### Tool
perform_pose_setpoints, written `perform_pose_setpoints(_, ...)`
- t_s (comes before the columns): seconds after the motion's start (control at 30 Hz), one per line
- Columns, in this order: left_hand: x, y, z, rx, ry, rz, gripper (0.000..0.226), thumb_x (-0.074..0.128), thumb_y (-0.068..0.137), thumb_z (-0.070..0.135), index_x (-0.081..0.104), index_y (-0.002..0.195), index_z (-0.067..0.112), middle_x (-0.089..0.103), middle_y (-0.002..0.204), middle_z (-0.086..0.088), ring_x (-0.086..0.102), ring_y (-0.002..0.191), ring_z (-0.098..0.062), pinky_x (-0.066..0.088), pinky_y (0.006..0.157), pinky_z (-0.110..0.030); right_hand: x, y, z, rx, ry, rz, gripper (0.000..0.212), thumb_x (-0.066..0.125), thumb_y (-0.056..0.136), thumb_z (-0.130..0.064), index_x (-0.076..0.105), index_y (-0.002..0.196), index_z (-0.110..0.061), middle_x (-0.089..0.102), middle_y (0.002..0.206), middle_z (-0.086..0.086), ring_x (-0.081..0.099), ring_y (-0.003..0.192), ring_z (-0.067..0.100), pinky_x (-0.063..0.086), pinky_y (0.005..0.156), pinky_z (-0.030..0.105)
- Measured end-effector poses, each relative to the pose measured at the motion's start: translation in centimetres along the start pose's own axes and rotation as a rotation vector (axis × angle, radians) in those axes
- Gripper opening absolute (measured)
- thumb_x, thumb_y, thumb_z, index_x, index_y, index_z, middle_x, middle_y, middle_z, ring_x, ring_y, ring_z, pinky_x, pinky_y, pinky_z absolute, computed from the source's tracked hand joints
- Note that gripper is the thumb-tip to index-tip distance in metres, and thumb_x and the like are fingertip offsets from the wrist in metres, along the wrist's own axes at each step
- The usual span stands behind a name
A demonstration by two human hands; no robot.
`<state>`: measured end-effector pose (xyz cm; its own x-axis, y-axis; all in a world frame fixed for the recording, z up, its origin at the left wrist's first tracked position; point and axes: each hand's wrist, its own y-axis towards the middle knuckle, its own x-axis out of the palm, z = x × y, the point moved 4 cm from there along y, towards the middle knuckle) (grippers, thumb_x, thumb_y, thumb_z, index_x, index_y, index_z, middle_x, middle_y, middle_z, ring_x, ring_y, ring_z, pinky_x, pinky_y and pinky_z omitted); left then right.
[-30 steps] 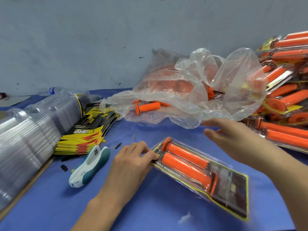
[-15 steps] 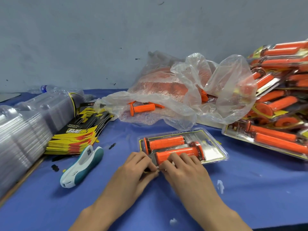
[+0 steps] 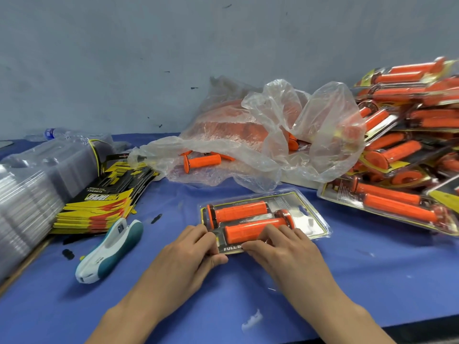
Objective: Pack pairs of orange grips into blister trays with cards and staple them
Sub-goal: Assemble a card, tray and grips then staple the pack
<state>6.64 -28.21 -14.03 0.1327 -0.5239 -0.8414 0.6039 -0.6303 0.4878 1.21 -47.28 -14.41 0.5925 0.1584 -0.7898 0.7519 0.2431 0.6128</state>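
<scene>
Small hand-packing workshop: a blue-covered desk (image 3: 372,281) stands against a bare, scuffed grey wall (image 3: 149,58). Clear blister trays (image 3: 29,194) are stacked along the desk's left edge, beside a heap of printed cards (image 3: 99,207) and a stapler (image 3: 110,249). A plastic bag (image 3: 248,155) of loose orange grips (image 3: 202,162) sits at the back edge, and filled packs (image 3: 407,135) are piled at the right edge. Near the front edge, a left hand (image 3: 183,254) and a right hand (image 3: 285,252) hold one pack (image 3: 308,219).
</scene>
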Motion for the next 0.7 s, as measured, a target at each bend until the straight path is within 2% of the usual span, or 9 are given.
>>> perform_pose_setpoints(0.07, -0.2, -0.2, -0.4, -0.011, -0.016, 0.006, 0.032, 0.041, 0.095, 0.057, 0.047, 0.083, 0.028, 0.042, 0.088, 0.018, 0.046, 0.084, -0.002, 0.048, 0.064, -0.029, -0.7, -0.2, 0.7, -0.002, -0.018, 0.068, 0.01, 0.074, 0.085, -0.029, 0.071, 0.092, -0.036, 0.058, 0.082, -0.009, 0.057, 0.07, 0.018, 0.047, 0.058, 0.032)
perform_pose_setpoints(0.1, -0.3, -0.2, -0.7, -0.015, -0.026, 0.006, 0.031, 0.042, 0.095, 0.057, 0.047, 0.083, 0.029, 0.043, 0.088, 0.019, 0.046, 0.084, -0.002, 0.048, 0.065, -0.028, -1.0, -0.3, 1.0, 0.001, -0.027, 0.099, 0.007, 0.065, 0.09, -0.032, 0.071, 0.09, -0.035, 0.059, 0.08, -0.009, 0.058, 0.069, 0.018, 0.047, 0.057, 0.032)
perform_pose_setpoints(0.2, -0.8, -0.4, -1.4, -0.011, -0.033, 0.001, 0.03, 0.045, 0.095, 0.056, 0.046, 0.082, 0.029, 0.044, 0.088, 0.021, 0.046, 0.087, 0.001, 0.046, 0.064, -0.025, -1.7, -0.7, 1.7, -0.007, -0.056, 0.126, 0.022, 0.05, 0.093, -0.035, 0.071, 0.087, -0.034, 0.06, 0.078, -0.01, 0.057, 0.065, 0.019, 0.05, 0.058, 0.032)
perform_pose_setpoints(0.33, -1.3, -0.5, -2.4, -0.04, -0.092, 0.009, 0.03, 0.051, 0.093, 0.054, 0.047, 0.08, 0.028, 0.048, 0.092, 0.022, 0.05, 0.097, 0.0, 0.043, 0.073, -0.023, -2.1, -1.3, 3.1, 0.032, -0.084, 0.101, 0.018, 0.054, 0.092, -0.035, 0.071, 0.086, -0.034, 0.06, 0.077, -0.011, 0.06, 0.068, 0.017, 0.042, 0.068, 0.027)
perform_pose_setpoints(0.4, -1.7, -0.8, -2.9, -0.056, -0.083, 0.015, 0.03, 0.048, 0.09, 0.056, 0.049, 0.079, 0.028, 0.052, 0.095, 0.021, 0.052, 0.105, -0.001, 0.042, 0.078, -0.022, -2.4, -1.5, 4.2, 0.059, -0.097, 0.099, 0.008, 0.066, 0.089, -0.031, 0.069, 0.082, -0.032, 0.06, 0.076, -0.011, 0.06, 0.067, 0.017, 0.037, 0.071, 0.026)
perform_pose_setpoints(0.5, -2.2, -1.1, -3.6, -0.078, -0.055, 0.001, 0.032, 0.05, 0.089, 0.058, 0.051, 0.079, 0.028, 0.055, 0.099, 0.021, 0.052, 0.111, -0.001, 0.042, 0.082, -0.022, -2.5, -1.8, 4.7, 0.073, -0.108, 0.092, 0.013, 0.079, 0.081, -0.025, 0.067, 0.078, -0.029, 0.061, 0.074, -0.011, 0.06, 0.063, 0.017, 0.046, 0.074, 0.028)
perform_pose_setpoints(0.57, -2.3, -1.3, -3.8, -0.096, -0.032, -0.011, 0.031, 0.053, 0.09, 0.057, 0.052, 0.079, 0.027, 0.054, 0.098, 0.021, 0.053, 0.105, -0.003, 0.041, 0.082, -0.022, -2.4, -1.8, 4.2, 0.012, -0.131, 0.107, 0.01, 0.072, 0.088, -0.025, 0.067, 0.08, -0.029, 0.06, 0.076, -0.011, 0.059, 0.063, 0.018, 0.05, 0.076, 0.032)
perform_pose_setpoints(0.63, -2.4, -1.3, -3.6, -0.087, 0.038, -0.002, 0.028, 0.051, 0.091, 0.053, 0.053, 0.081, 0.027, 0.053, 0.092, 0.019, 0.052, 0.09, -0.006, 0.039, 0.078, -0.023, -2.5, -1.7, 3.9, -0.03, -0.157, 0.108, 0.017, 0.056, 0.094, -0.029, 0.068, 0.082, -0.03, 0.06, 0.077, -0.011, 0.057, 0.064, 0.018, 0.048, 0.078, 0.034)
perform_pose_setpoints(0.7, -2.3, -1.2, -3.1, -0.055, 0.135, 0.01, 0.025, 0.047, 0.089, 0.049, 0.058, 0.085, 0.026, 0.055, 0.09, 0.015, 0.054, 0.084, -0.011, 0.039, 0.077, -0.025, -2.6, -1.7, 3.7, -0.062, -0.182, 0.097, 0.018, 0.053, 0.094, -0.028, 0.069, 0.085, -0.029, 0.06, 0.079, -0.01, 0.056, 0.064, 0.018, 0.047, 0.079, 0.034)
